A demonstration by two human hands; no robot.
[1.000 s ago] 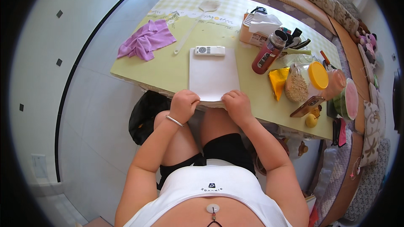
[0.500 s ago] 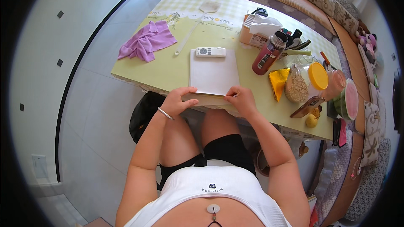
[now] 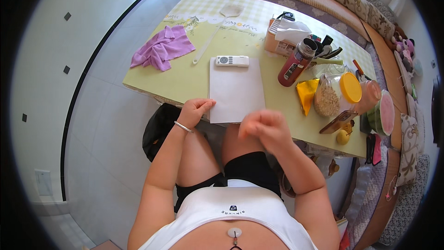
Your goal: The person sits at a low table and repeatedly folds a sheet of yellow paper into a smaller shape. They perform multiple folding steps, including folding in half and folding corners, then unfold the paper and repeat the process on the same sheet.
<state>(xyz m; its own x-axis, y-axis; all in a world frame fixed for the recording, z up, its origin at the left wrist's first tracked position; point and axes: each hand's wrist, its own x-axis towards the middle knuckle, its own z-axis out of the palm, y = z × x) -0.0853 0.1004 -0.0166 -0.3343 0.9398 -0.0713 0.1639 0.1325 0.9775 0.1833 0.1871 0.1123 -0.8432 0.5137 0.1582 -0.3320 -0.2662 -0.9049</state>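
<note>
A white sheet of paper lies on the table in front of me, its near edge reaching out past the table edge. My left hand pinches the paper's left side between thumb and fingers; a silver bangle is on that wrist. Off the paper's near right corner is my right hand, curled and smeared by motion, so whether its fingers hold anything is unclear. A white remote control rests across the paper's far end.
Left of the paper are a purple cloth and a long-handled spatula. To the right stand a red bottle, a gold packet, a yellow-lidded jar, a leaning phone and a cut watermelon.
The paper's near part now extends farther toward me. My right hand has left its near edge and moved back toward my body. My left hand has closed on the left side.
</note>
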